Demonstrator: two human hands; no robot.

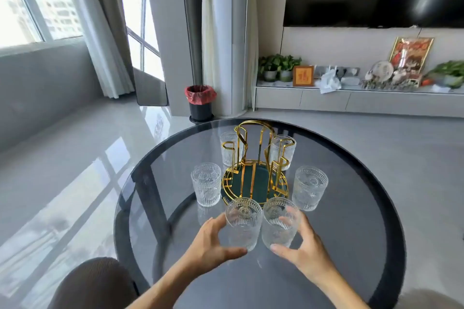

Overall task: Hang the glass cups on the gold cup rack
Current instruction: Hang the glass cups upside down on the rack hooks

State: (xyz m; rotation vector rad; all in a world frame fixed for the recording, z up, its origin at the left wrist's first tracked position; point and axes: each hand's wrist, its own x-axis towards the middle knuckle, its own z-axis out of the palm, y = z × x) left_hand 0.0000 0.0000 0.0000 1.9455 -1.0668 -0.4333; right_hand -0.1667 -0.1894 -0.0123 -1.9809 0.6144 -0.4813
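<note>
Round smoked-glass table (339, 246), dark rim, seen from above. Gold cup rack (254, 170) stands just past the table's centre: thin gold wire loops rising from a round base with a dark green insert, all hooks bare. Six clear glass cups ring it, all upright on the table, mouths up; each is a short tumbler with vertical ribbing below and an embossed band of circular motifs near the rim. Far-left cup (229, 148) and far-right cup (283, 152) sit behind the rack, partly seen through the wire. Left cup (206, 187) and right cup (310, 188) flank the base, close to it but apart. Near-left cup (243, 223) is gripped by the left hand (206, 241), thumb on the near side, fingers curled round the left wall. Near-right cup (280, 222) is gripped likewise by the right hand (305, 246), fingers visible through the glass. The two near cups almost touch
</note>
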